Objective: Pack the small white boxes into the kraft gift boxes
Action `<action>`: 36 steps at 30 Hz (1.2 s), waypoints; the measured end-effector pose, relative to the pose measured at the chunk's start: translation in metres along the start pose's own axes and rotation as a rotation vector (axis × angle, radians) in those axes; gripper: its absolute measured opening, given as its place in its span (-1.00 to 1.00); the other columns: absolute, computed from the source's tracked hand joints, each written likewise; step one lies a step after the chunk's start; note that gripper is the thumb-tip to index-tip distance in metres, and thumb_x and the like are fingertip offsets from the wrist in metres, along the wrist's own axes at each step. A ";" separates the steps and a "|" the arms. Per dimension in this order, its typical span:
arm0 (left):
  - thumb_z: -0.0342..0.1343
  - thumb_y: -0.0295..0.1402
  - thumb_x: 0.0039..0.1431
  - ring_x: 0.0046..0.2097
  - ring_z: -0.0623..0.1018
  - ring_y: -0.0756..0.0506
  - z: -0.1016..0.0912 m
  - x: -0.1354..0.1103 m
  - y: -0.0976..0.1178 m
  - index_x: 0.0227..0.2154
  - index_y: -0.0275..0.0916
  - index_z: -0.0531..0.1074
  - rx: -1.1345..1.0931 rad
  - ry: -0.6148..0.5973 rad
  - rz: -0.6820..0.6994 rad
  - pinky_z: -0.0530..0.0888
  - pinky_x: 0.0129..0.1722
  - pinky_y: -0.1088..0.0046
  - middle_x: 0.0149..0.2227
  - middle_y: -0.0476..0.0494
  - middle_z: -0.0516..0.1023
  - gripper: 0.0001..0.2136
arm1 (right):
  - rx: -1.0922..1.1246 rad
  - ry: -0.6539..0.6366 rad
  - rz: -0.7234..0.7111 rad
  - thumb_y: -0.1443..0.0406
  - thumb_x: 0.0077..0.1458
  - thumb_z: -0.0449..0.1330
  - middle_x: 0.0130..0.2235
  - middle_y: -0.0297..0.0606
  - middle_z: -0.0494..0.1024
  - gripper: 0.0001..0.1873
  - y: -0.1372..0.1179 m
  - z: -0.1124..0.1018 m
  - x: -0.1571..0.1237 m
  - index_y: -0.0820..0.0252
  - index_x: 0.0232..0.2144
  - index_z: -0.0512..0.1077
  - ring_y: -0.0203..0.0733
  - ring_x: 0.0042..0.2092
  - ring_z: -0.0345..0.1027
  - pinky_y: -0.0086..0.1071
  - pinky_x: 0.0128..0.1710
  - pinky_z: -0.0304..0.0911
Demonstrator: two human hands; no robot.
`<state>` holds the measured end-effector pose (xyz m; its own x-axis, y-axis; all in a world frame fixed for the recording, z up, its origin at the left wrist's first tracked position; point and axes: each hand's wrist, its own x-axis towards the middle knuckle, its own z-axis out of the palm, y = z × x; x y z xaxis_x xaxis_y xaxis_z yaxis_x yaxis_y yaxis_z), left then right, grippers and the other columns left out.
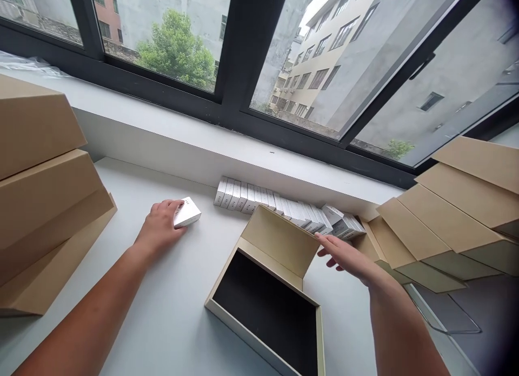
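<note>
My left hand (162, 224) is closed around a small white box (189, 212) with dark print, which rests on the white table. In front of me is a cardboard gift box (265, 311) with a black inside and its flap lid (281, 241) raised. At the lid's right corner, my right hand (344, 254) has its fingers stretched out and apart, the fingertips touching or just beside the edge. A long row of similar small white boxes (249, 196) leans along the sill wall behind the lid, which hides part of it.
Large brown cardboard boxes (44, 203) are stacked at the left. More brown boxes (433, 216) lean in an overlapping row at the right. A white window ledge (162, 124) runs along the back below dark-framed windows. A thin metal wire frame (458, 331) shows at the lower right.
</note>
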<state>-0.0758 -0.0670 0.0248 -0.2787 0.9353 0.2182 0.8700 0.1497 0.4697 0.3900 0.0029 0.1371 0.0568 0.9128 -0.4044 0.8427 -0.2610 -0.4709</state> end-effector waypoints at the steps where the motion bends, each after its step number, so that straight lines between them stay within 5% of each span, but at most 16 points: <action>1: 0.15 -0.24 0.04 0.18 0.38 -0.37 0.000 -0.001 0.002 0.23 -0.14 0.31 -0.003 0.010 -0.014 0.43 0.13 0.07 0.19 -0.23 0.44 -0.37 | -0.077 0.039 0.034 -0.32 0.12 0.02 -0.09 -0.03 0.62 -0.30 -0.003 -0.003 0.004 0.11 -0.13 0.47 0.10 -0.14 0.50 -0.02 -0.05 0.35; 4: 0.13 -0.27 0.07 0.14 0.39 -0.35 0.006 -0.002 0.008 0.23 -0.16 0.31 -0.021 0.054 -0.058 0.45 0.09 0.12 0.18 -0.26 0.42 -0.40 | -0.313 0.307 0.050 -0.31 0.09 0.10 -0.07 0.10 0.60 -0.32 -0.036 -0.008 0.007 0.13 -0.20 0.50 0.31 0.00 0.45 0.08 -0.05 0.29; 7: 0.12 -0.27 0.10 0.12 0.41 -0.33 0.012 -0.002 0.013 0.21 -0.17 0.32 -0.050 0.083 -0.090 0.46 0.08 0.15 0.19 -0.26 0.40 -0.44 | -0.459 0.524 -0.224 -0.27 0.15 0.09 0.01 0.18 0.57 -0.29 -0.110 0.016 0.011 0.20 -0.04 0.47 0.38 0.13 0.37 0.08 0.02 0.22; 10: 0.15 -0.25 0.10 0.11 0.43 -0.33 0.013 -0.002 0.013 0.19 -0.17 0.32 -0.071 0.088 -0.100 0.46 0.08 0.14 0.20 -0.25 0.39 -0.45 | -0.499 0.402 -0.484 -0.20 0.32 -0.13 0.09 0.13 0.54 -0.25 -0.200 0.074 0.029 0.27 0.14 0.38 0.25 0.18 0.34 -0.02 0.08 0.20; 13: 0.20 -0.25 0.07 0.12 0.44 -0.34 0.012 -0.001 0.009 0.18 -0.16 0.31 -0.067 0.081 -0.099 0.46 0.08 0.14 0.20 -0.24 0.40 -0.42 | -0.593 0.297 -0.434 -0.28 0.26 -0.08 0.04 0.23 0.55 -0.12 -0.267 0.135 0.054 0.40 0.12 0.37 0.27 0.11 0.38 -0.03 0.06 0.21; 16: 0.23 -0.26 0.06 0.12 0.44 -0.33 0.011 -0.001 0.005 0.18 -0.13 0.31 -0.050 0.077 -0.106 0.47 0.06 0.14 0.21 -0.22 0.40 -0.42 | -0.610 0.296 -0.365 -0.28 0.15 0.10 0.09 0.37 0.48 0.01 -0.297 0.173 0.071 0.55 0.22 0.25 0.34 0.11 0.37 -0.03 0.03 0.21; 22: 0.20 -0.28 0.09 0.12 0.43 -0.33 0.011 -0.001 0.003 0.21 -0.14 0.30 -0.037 0.072 -0.124 0.46 0.07 0.12 0.24 -0.22 0.38 -0.42 | -0.656 0.316 -0.416 0.06 0.18 0.21 0.12 0.39 0.41 -0.03 -0.299 0.203 0.070 0.64 0.36 -0.06 0.28 0.14 0.34 -0.07 0.06 0.15; 29: 0.18 -0.27 0.10 0.13 0.42 -0.33 0.010 -0.002 0.004 0.23 -0.15 0.28 -0.040 0.065 -0.127 0.46 0.08 0.12 0.25 -0.23 0.38 -0.41 | -0.735 0.293 -0.698 0.11 0.10 0.24 0.01 0.09 0.47 -0.54 -0.274 0.186 0.046 0.28 -0.03 0.39 0.19 0.06 0.30 -0.10 0.07 0.12; 32: 0.16 -0.26 0.11 0.13 0.42 -0.33 0.008 -0.003 0.005 0.23 -0.15 0.28 -0.032 0.065 -0.117 0.46 0.09 0.11 0.25 -0.24 0.37 -0.41 | -0.730 0.364 -0.889 0.16 0.06 0.21 0.08 0.04 0.44 -0.53 -0.233 0.153 0.019 0.23 0.02 0.38 0.17 0.08 0.26 -0.09 0.11 0.07; 36: 0.14 -0.24 0.12 0.12 0.42 -0.34 0.006 -0.004 0.008 0.23 -0.17 0.29 -0.019 0.076 -0.112 0.45 0.10 0.11 0.23 -0.24 0.38 -0.42 | -0.625 0.626 -1.175 0.11 0.03 0.22 0.02 -0.03 0.49 -0.46 -0.138 0.111 -0.027 0.13 0.06 0.36 0.17 0.02 0.32 -0.02 0.13 0.04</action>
<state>-0.0657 -0.0673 0.0223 -0.4044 0.8859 0.2272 0.8242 0.2453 0.5104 0.2129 -0.0204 0.1263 -0.7291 0.5264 0.4374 0.6477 0.7372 0.1924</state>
